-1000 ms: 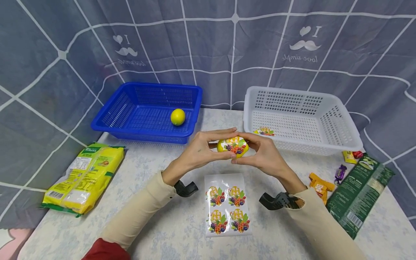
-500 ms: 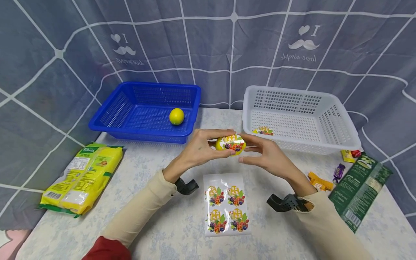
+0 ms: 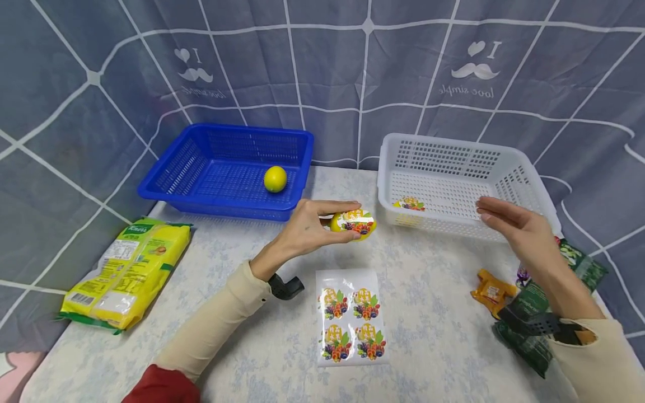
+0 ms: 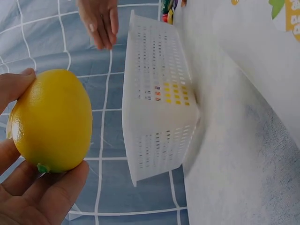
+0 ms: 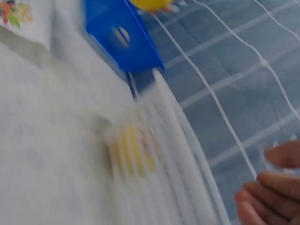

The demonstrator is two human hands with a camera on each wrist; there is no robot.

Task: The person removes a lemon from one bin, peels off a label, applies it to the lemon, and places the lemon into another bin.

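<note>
My left hand (image 3: 304, 228) grips a yellow lemon (image 3: 367, 228) between thumb and fingers, above the table. A shiny fruit-print sticker (image 3: 353, 219) covers the side of the lemon that faces me; in the left wrist view the lemon (image 4: 58, 119) shows its plain side and a green stem tip. My right hand (image 3: 526, 235) is over the front right rim of the white basket (image 3: 546, 210), holding nothing, its fingers loosely extended. On the table lies a sheet of fruit stickers (image 3: 351, 319), with several stickers on it. A stickered lemon (image 3: 409, 204) sits in the white basket's front left corner.
A blue basket (image 3: 227, 210) with one plain lemon (image 3: 275, 179) stands at the back left. At the left lies a yellow package (image 3: 128, 274). A green package (image 3: 526, 347), partly hidden by the right arm, and an orange wrapped candy (image 3: 492, 292) lie at the right.
My right hand has let go of the stickered lemon and moved right, over to the white basket's right side. The left hand still holds the lemon in nearly the same place.
</note>
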